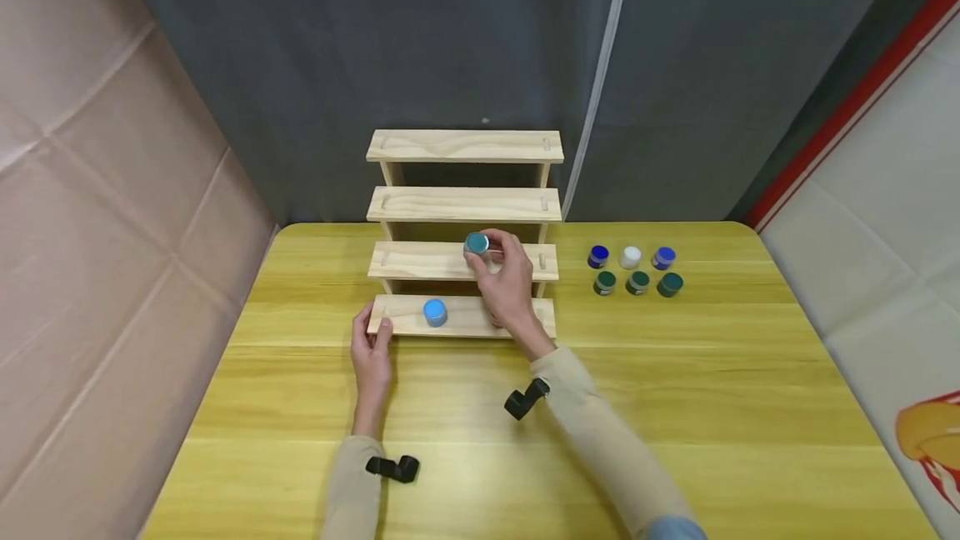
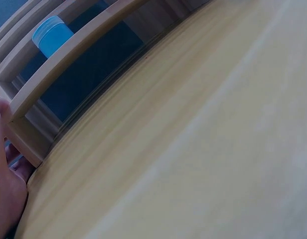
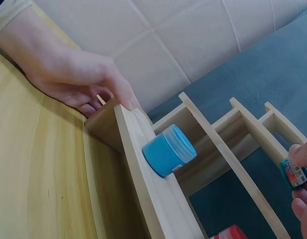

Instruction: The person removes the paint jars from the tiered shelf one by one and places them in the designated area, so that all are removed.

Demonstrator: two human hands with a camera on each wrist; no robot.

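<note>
A four-step wooden display rack (image 1: 465, 204) stands against the dark curtain. My left hand (image 1: 371, 361) grips the left end of its lowest board, thumb on top, as the right wrist view also shows. My right hand (image 1: 508, 280) pinches a small paint jar with a teal lid (image 1: 476, 243) at the second board from the bottom; whether the jar touches the board cannot be told. On the lowest board stands a light blue paint jar (image 3: 166, 150). Further right on that board is a red jar (image 3: 232, 232), mostly cut off in the right wrist view and hidden behind my right hand in the head view.
Right of the rack, several paint jars stand in two rows on the wooden table (image 1: 720, 407). The back row has a dark blue jar (image 1: 597, 256), a white jar (image 1: 630, 257) and a violet-blue jar (image 1: 663, 257); green-lidded jars (image 1: 637, 282) form the front row.
</note>
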